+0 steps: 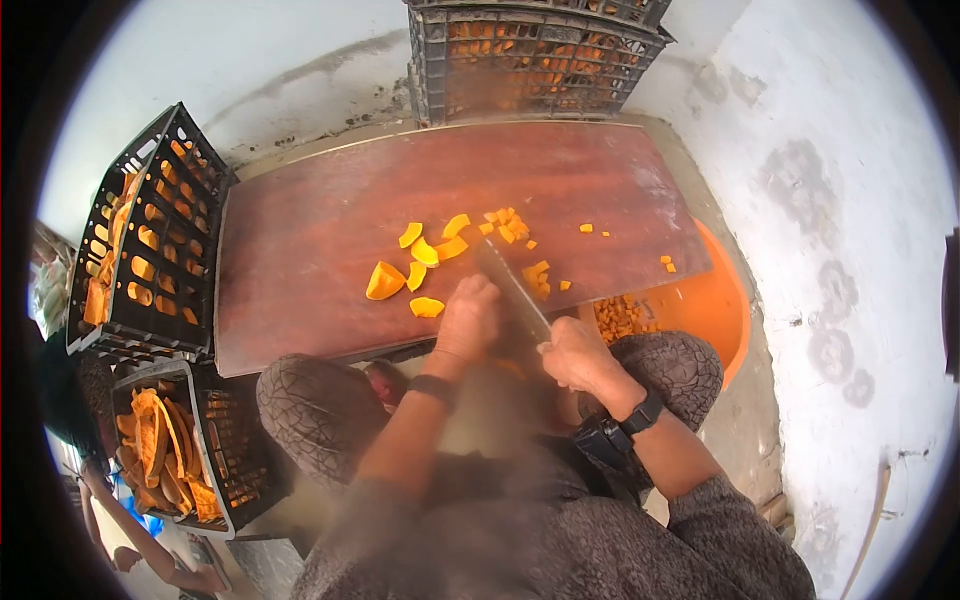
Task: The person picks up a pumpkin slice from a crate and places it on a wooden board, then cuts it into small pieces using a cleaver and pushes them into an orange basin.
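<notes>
Right hand (580, 355) closed on the knife (521, 291), I curl my left hand (468, 318) beside it, probably for steadiness; whether that hand holds anything, I can't tell.

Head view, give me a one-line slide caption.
Right hand gripping a large knife beside the left hand, with orange chunks on a reddish board.

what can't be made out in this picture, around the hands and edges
All in the head view:
- Left hand: fingertips and anything beneath, hidden by the hand itself and blur.
- Long grey metal knife: most of its handle, covered by the right hand.
- Round orange tub: its far left part, under the reddish-brown board.
- Upper black plastic crate: its top, cut off by the top edge.
</notes>
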`<state>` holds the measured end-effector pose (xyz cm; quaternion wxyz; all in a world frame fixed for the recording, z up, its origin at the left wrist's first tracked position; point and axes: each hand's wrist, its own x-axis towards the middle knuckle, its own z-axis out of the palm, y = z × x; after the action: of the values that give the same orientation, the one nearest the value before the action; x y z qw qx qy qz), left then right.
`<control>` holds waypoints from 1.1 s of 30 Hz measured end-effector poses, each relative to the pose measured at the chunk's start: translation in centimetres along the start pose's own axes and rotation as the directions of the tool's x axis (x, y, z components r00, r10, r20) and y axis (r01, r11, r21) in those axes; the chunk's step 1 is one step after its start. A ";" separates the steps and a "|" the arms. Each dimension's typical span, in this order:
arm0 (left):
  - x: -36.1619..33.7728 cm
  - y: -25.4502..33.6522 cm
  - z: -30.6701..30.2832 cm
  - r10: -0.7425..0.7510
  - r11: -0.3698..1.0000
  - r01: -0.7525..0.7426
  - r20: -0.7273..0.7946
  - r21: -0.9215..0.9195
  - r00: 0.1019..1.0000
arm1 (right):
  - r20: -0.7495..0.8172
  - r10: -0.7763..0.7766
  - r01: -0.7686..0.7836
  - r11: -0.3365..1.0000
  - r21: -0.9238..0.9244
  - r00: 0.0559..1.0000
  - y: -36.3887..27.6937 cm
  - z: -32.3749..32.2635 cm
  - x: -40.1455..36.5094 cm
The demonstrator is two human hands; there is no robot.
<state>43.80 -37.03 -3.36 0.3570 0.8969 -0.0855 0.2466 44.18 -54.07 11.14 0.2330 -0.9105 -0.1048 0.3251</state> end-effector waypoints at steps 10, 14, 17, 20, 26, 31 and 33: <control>0.1 0.6 -0.1 0.000 1.000 0.000 0.024 -0.010 1.000 | 0.065 0.040 -0.047 0.993 0.110 0.997 0.0 -0.1 2.2; -0.3 0.6 -0.2 0.021 1.000 -0.020 0.011 -0.009 1.000 | 0.053 0.033 -0.051 0.927 0.372 0.998 1.5 0.2 2.1; -0.6 0.9 -0.8 0.018 1.000 -0.018 0.030 0.012 0.999 | 0.024 0.084 -0.084 0.857 0.508 0.996 3.0 1.0 3.0; -0.9 1.2 -1.9 0.028 0.998 -0.031 0.051 0.053 0.998 | -0.057 0.146 -0.090 0.824 0.559 0.988 3.5 1.1 3.0; -0.4 -0.4 -5.7 0.035 0.972 -0.056 0.097 0.227 0.995 | -0.084 0.127 -0.046 0.775 0.630 0.988 3.0 0.6 1.3; -1.1 -1.1 -9.2 -0.150 0.963 0.108 0.160 0.248 0.976 | 0.023 0.041 -0.046 0.772 0.634 0.999 2.1 2.1 0.7; -1.5 -1.2 -9.8 -0.179 0.951 0.120 0.191 0.284 0.965 | 0.039 0.047 -0.061 0.797 0.601 0.998 2.0 2.4 0.7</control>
<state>39.14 -29.54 1.28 0.2378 0.9624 -0.0203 0.1300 43.28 -54.71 8.13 0.4994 -0.7884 0.0271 0.3581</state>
